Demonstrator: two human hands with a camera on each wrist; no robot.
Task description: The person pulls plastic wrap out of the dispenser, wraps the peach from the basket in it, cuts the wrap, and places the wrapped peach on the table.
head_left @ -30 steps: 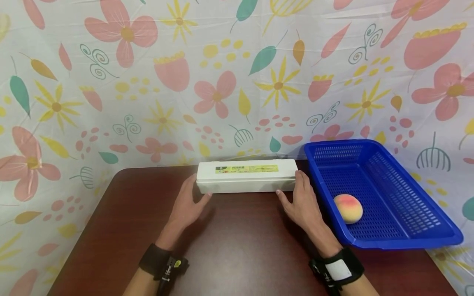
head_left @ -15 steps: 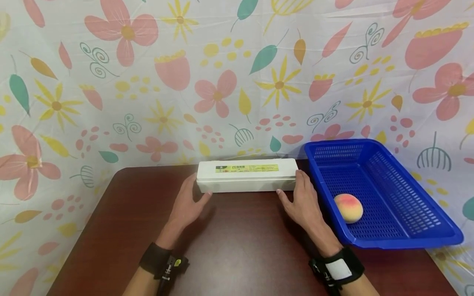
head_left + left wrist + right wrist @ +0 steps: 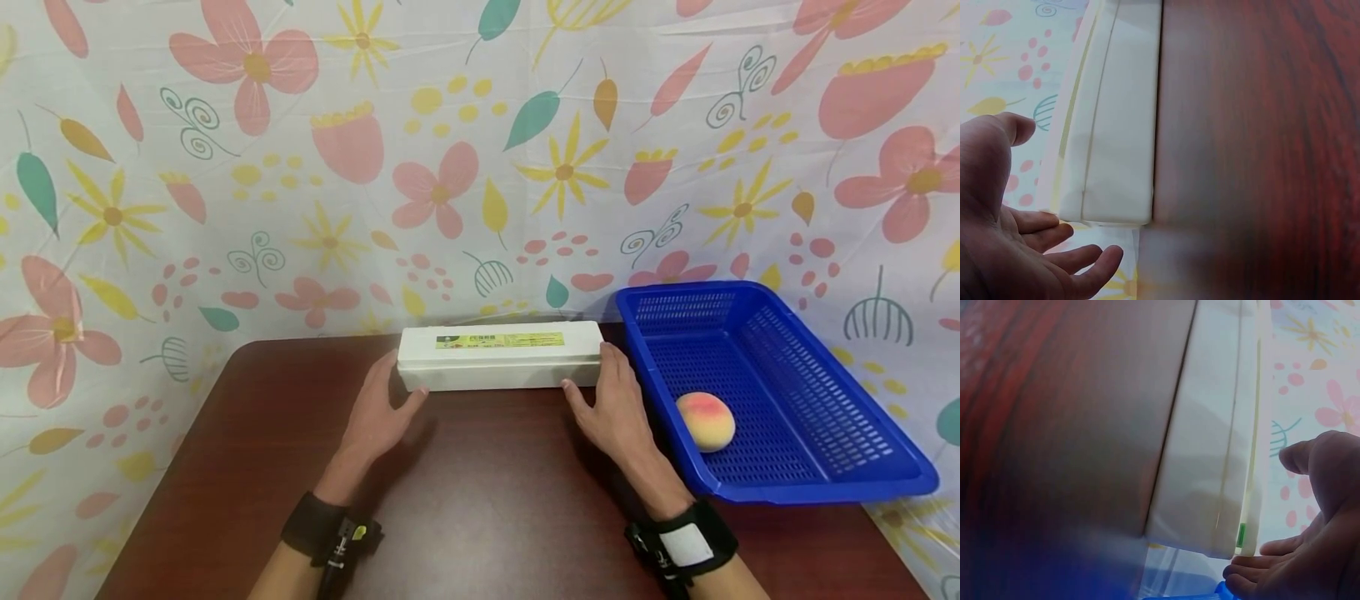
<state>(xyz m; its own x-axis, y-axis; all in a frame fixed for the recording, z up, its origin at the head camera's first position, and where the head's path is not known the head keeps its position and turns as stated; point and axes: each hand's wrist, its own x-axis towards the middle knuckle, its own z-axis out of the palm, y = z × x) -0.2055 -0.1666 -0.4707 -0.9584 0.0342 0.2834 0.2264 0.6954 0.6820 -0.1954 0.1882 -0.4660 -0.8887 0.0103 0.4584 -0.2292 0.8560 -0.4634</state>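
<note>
A long white cling film box (image 3: 501, 376), with a yellow-green label on its lid, lies crosswise at the back of the table. My left hand (image 3: 377, 415) is at its left end, thumb near the front corner. At the right end my right hand (image 3: 617, 414) mirrors it. In the left wrist view, my left hand (image 3: 1004, 237) has loosely bent fingers right at the box's end and its thumb raised apart. The right wrist view has my right hand (image 3: 1322, 531) with extended fingers beside the box's end (image 3: 1197, 456). Neither hand wraps round the box.
To the right stands a blue plastic basket (image 3: 772, 396) with a peach (image 3: 706, 423) inside, close to my right forearm. Behind the dark wooden table (image 3: 480, 500) hangs a flower-patterned cloth (image 3: 480, 167). Both wrists wear black straps.
</note>
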